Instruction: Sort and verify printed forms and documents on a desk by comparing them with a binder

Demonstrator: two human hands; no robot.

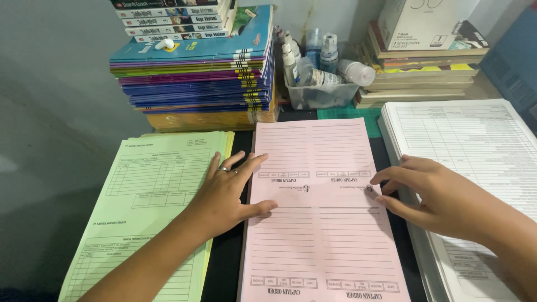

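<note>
Pink forms (321, 223) lie stacked mid-bench, top sheet flat and not lifted. The left hand (226, 196) presses spread fingers on its left edge; the right hand (433, 193), loosely curled and holding nothing, touches its right edge. Green forms (151, 196) and white forms (475, 151) flank it.

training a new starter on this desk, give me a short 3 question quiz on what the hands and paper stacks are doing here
1. True or false: the left hand lies flat, partly on the pink forms.
2. Which stack lies under the right hand's wrist? A) green forms B) white forms C) books
3. Fill in: the left hand wears a ____ on one finger.

Key:
1. True; its fingers and thumb overlap the pink stack's left edge.
2. B, the white forms; the green forms lie on the far left.
3. Ring.
</note>
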